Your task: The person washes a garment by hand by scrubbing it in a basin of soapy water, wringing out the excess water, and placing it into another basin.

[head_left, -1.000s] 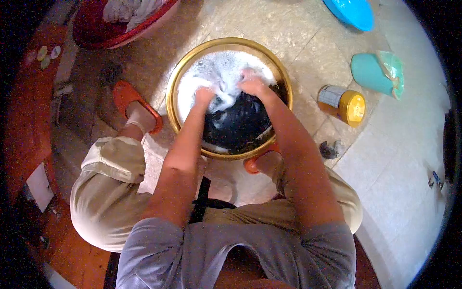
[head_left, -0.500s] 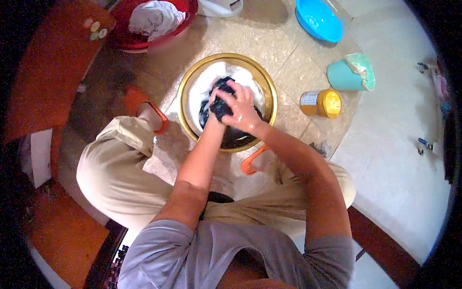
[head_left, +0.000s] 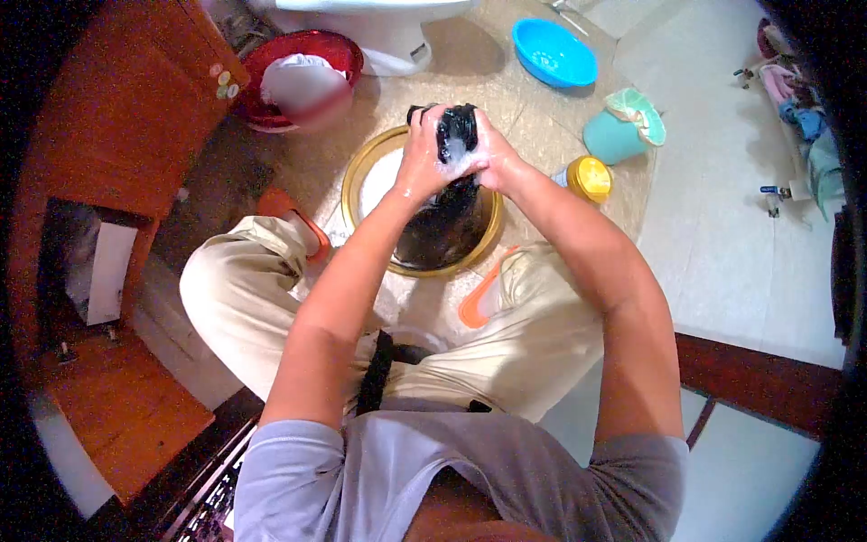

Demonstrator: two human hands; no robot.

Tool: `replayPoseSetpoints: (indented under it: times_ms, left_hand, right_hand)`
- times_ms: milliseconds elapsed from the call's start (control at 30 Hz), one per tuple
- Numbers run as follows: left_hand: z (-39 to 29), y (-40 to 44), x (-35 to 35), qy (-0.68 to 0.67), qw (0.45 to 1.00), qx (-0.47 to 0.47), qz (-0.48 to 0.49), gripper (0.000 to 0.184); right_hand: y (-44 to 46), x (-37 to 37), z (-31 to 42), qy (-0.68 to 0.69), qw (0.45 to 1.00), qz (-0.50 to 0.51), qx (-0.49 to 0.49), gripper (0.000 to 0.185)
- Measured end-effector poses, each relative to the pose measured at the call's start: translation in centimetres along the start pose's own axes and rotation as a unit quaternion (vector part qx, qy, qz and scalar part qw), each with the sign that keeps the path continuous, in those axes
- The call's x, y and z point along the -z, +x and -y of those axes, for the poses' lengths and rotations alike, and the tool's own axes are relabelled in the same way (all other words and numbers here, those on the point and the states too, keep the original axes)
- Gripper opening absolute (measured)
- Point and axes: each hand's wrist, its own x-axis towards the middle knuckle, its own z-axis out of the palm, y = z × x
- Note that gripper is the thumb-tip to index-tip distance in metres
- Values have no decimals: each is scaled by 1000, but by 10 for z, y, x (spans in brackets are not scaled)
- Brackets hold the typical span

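Your right hand [head_left: 492, 155], splayed half a second ago, now curls with your left hand [head_left: 421, 161] around the bunched black cloth [head_left: 458, 126], above the gold-rimmed basin [head_left: 346, 199] beneath them: likely a two-handed squeeze.

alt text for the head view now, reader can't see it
A person's left hand and right hand grip soapy black cloth over a gold-rimmed basin; a red tub, blue basin and teal bin stand beyond.

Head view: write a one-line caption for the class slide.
Left hand and right hand grip a sudsy black cloth over a gold-rimmed basin on a tiled floor.
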Motion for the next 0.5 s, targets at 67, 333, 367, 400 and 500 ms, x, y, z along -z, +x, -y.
replayPoseSetpoints:
  times_ms: [67, 333, 367, 400, 500]
  left_hand:
    - [-5, -3, 5, 8, 997, 70, -20, 72]
    - [-11, -4, 14, -76, 979, 156, -104, 28]
    - [-6, -3, 12, -99, 974, 172, -110, 27]
    - [-3, -4, 13, -122, 967, 193, -116, 25]
    - [-4, 1, 17, -255, 912, 304, -106, 25]
  right_hand:
    - [-2, -3, -4, -18, 999, -12, -25, 34]
    - [6, -26, -27, -116, 983, -135, 44, 39]
    - [5, -29, -27, -148, 976, -150, 58, 38]
    - [4, -32, -29, -171, 972, -145, 67, 38]
    - [-3, -37, -22, -235, 959, -127, 96, 37]
